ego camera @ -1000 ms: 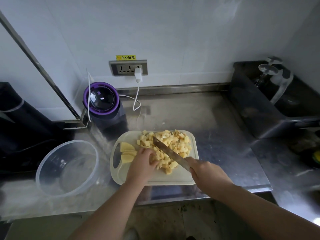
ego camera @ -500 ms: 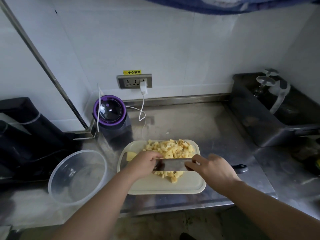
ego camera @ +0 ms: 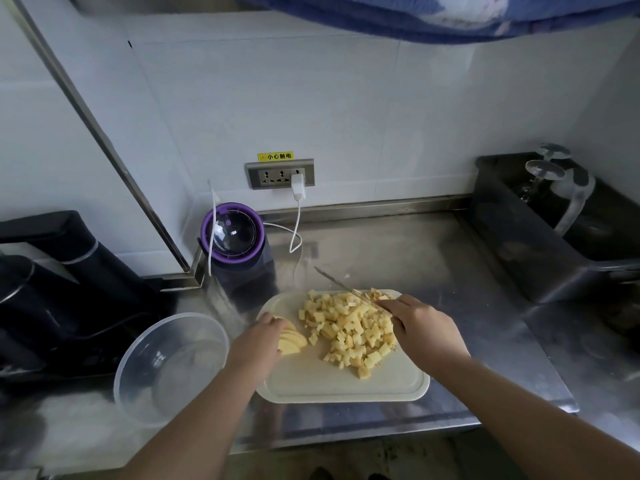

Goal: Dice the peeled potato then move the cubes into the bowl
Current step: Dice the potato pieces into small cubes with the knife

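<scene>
Steel counter (ego camera: 433, 258) carrying clear bowl (ego camera: 166, 372) at 9 o'clock of white board (ego camera: 329, 382), just beside it. Potato cubes (ego camera: 349, 327) lying heaped on board, ctr to 1 o'clock. R hand (ego camera: 426, 329) gripping knife (ego camera: 334, 280), fingers wrapped round handle, tip pointing 10 o'clock. L hand (ego camera: 258, 344) curling fingers over uncut slices (ego camera: 292, 339) at 9 o'clock of pile.

The potato cubes (ego camera: 349, 327) and potato slices (ego camera: 293, 341) are pale yellow on a cream cutting board (ego camera: 346, 386). The bowl (ego camera: 138, 393) is clear and colourless. The tabletop (ego camera: 433, 258) is dull grey steel with smeared reflections. The knife (ego camera: 332, 280) has a silvery blade. The appliance (ego camera: 242, 280) is dark with a purple ring, and the warning label (ego camera: 275, 156) is yellow with black characters.
</scene>
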`<control>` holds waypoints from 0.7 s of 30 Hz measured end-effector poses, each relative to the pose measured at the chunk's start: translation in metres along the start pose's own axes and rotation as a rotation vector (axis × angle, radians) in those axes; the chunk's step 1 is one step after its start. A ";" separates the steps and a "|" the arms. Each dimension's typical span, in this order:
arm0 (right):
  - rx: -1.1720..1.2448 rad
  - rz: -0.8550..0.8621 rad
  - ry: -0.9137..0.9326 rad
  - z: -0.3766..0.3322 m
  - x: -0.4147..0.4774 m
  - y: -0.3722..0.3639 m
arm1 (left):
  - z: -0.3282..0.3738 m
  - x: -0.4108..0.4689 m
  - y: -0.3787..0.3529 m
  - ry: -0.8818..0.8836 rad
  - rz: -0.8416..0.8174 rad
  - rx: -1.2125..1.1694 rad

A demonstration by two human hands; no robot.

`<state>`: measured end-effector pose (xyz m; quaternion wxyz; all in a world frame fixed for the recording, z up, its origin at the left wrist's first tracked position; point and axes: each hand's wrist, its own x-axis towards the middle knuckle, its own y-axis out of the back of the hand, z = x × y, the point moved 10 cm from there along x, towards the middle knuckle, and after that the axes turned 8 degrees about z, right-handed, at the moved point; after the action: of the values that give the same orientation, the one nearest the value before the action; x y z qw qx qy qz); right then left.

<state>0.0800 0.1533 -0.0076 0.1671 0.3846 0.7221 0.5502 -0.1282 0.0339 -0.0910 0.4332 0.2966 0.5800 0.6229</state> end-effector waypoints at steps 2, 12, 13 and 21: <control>0.000 -0.019 -0.015 -0.003 0.003 -0.004 | -0.002 0.001 -0.003 -0.004 0.018 0.035; 0.013 -0.044 -0.009 -0.014 0.006 -0.008 | 0.010 -0.003 -0.012 -0.166 0.012 0.171; 0.012 -0.051 -0.011 -0.014 0.006 -0.007 | 0.010 -0.004 -0.013 -0.179 0.004 0.168; 0.074 -0.329 0.005 -0.032 -0.012 -0.031 | 0.029 -0.023 -0.006 -0.296 0.040 0.046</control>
<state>0.0552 0.1202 -0.0278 0.2390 0.2659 0.7954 0.4895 -0.0910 0.0269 -0.0891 0.4946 0.4064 0.5181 0.5673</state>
